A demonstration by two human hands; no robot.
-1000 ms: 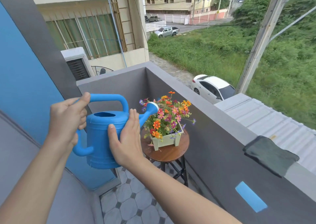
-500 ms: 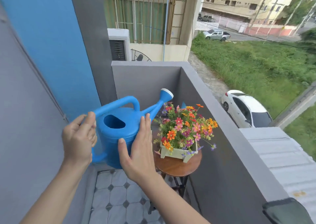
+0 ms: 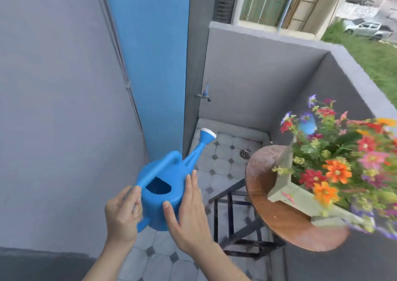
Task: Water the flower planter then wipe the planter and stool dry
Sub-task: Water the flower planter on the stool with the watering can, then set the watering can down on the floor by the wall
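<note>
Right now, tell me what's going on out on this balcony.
A person holds a blue watering can with both hands: the left hand grips its rear handle, and the right hand lies flat against its side. The can is upright, its spout pointing toward the corner with the wall tap, away from the flowers. The flower planter sits on the wooden stool to the right.

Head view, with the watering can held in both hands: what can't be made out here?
Water inside the watering can: its opening shows only dark shadow.
Planter and flowers: motion-blurred and cut off by the right edge, so wetness is unreadable.
Stool top: partly hidden under the planter.
</note>
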